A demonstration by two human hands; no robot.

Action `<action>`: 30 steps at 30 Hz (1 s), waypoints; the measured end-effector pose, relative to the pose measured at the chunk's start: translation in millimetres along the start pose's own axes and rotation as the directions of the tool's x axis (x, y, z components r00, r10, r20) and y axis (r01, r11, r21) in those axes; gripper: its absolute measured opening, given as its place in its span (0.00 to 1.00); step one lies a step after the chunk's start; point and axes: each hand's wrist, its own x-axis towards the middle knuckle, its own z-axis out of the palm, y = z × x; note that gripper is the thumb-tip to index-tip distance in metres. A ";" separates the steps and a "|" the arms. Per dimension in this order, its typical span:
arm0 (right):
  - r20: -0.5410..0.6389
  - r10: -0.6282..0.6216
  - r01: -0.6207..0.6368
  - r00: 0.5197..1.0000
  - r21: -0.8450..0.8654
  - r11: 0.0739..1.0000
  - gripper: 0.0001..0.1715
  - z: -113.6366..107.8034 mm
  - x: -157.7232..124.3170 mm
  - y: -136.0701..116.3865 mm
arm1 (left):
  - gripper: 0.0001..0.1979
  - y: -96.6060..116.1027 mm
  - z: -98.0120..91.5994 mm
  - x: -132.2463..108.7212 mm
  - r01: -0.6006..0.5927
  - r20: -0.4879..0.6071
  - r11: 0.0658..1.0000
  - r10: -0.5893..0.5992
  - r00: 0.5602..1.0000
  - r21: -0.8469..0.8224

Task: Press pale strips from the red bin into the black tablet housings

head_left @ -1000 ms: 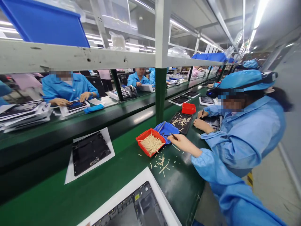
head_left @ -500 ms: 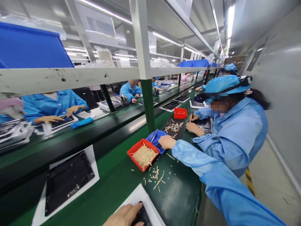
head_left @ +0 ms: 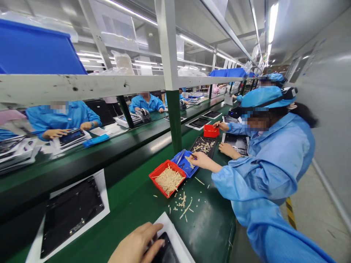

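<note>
My right hand is shut on a thin dark tool, whose tip reaches over a blue plastic tray holding metal tweezers and a pale stick. Just left of that tray stands a red plastic tray heaped with pale wooden sticks. Loose sticks lie on the green mat below my wrist. At the bottom of the view, my left hand grips the corner of a black tablet panel lying on white paper.
A co-worker in a blue smock sits to my right, working beside a black tray of sticks and a small red box. Several dark panels lie on white sheets along the belt. A shelf with a blue bin crosses above.
My left hand has come into view at the bottom, on the black panel. My right hand has moved over the blue tray. The co-worker's hand has moved toward the small red box.
</note>
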 end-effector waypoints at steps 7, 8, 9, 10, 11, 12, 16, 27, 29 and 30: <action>0.199 -0.075 -0.033 0.977 0.491 0.871 0.19 25.0 -60.5 -15.5 | 0.14 23.1 14.0 68.2 0.070 -0.042 0.816 -0.114 0.993 -0.573; 0.225 -0.084 -0.049 0.971 0.529 0.847 0.19 31.6 -66.4 -18.5 | 0.16 26.2 19.2 79.1 0.092 -0.022 0.768 -0.137 0.990 -0.634; 0.249 -0.092 -0.066 0.964 0.561 0.825 0.19 38.1 -71.1 -21.0 | 0.18 28.7 24.7 89.0 0.111 -0.007 0.728 -0.157 0.988 -0.676; 0.269 -0.097 -0.083 0.958 0.585 0.807 0.19 44.0 -74.8 -23.0 | 0.20 30.4 30.0 97.5 0.124 0.004 0.697 -0.171 0.985 -0.706; 0.285 -0.098 -0.099 0.953 0.604 0.791 0.19 49.2 -77.4 -24.3 | 0.21 31.3 34.9 104.6 0.131 0.007 0.677 -0.183 0.983 -0.724; 0.297 -0.097 -0.114 0.950 0.617 0.778 0.20 53.7 -79.3 -24.9 | 0.22 31.5 39.1 110.0 0.138 0.010 0.656 -0.195 0.981 -0.742; 0.314 -0.074 -0.152 0.947 0.636 0.756 0.22 62.7 -82.1 -22.4 | 0.21 28.9 47.9 118.1 0.151 0.013 0.606 -0.226 0.974 -0.781; 0.087 0.040 -0.075 0.995 0.437 0.896 0.17 66.1 -81.2 -7.9 | 0.18 31.4 49.0 115.0 0.146 0.030 0.586 -0.203 0.979 -0.797; 0.050 0.032 -0.048 0.998 0.378 0.925 0.15 68.9 -81.5 -6.9 | 0.17 29.2 49.9 114.9 0.131 0.020 0.583 -0.194 0.981 -0.802; 0.029 0.026 -0.034 0.999 0.351 0.936 0.14 70.2 -81.9 -7.1 | 0.16 27.8 50.5 114.9 0.125 0.014 0.580 -0.191 0.981 -0.805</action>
